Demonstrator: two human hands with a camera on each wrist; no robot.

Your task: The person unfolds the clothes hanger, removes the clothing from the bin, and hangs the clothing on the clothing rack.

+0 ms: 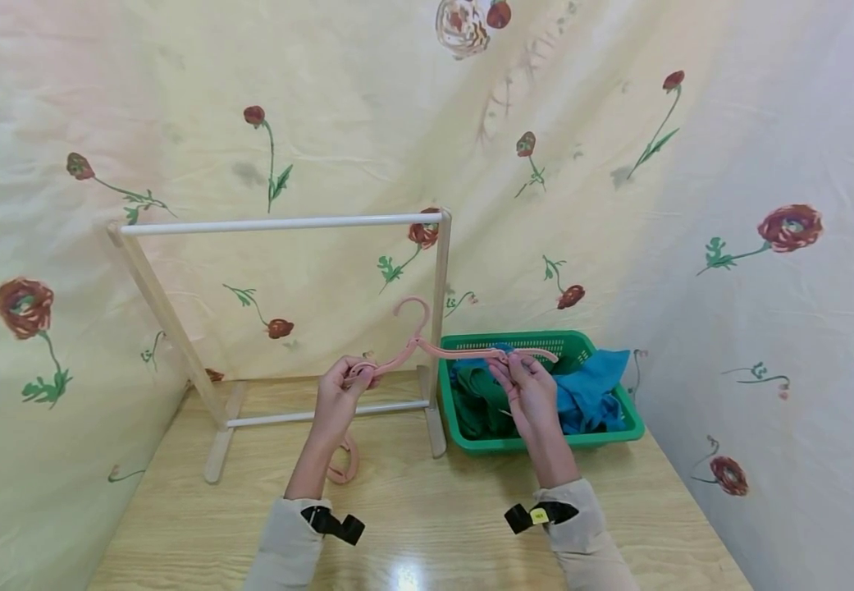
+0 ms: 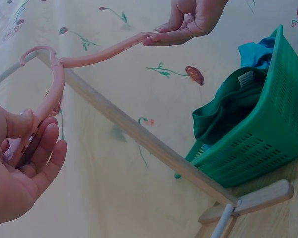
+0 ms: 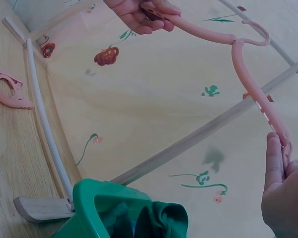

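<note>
A pink folding hanger (image 1: 427,343) is held up above the table, its hook upward and its two arms spread to the sides. My left hand (image 1: 344,386) pinches the left arm of the hanger between thumb and fingers. The other arm's outer part is gripped by my right hand (image 1: 528,391), with the tip sticking out past the fingers. In the left wrist view the thumb and curled fingers of the left hand (image 2: 25,153) lie around the hanger arm. Another pink hanger (image 1: 344,460), folded up, lies on the table near my left forearm.
A wooden rack with a white top bar (image 1: 286,222) stands at the back left. To its right, a green basket (image 1: 478,446) contains blue cloth (image 1: 589,390) and dark green cloth (image 1: 480,402). Flower-printed fabric (image 1: 353,131) hangs behind the wooden table (image 1: 412,501).
</note>
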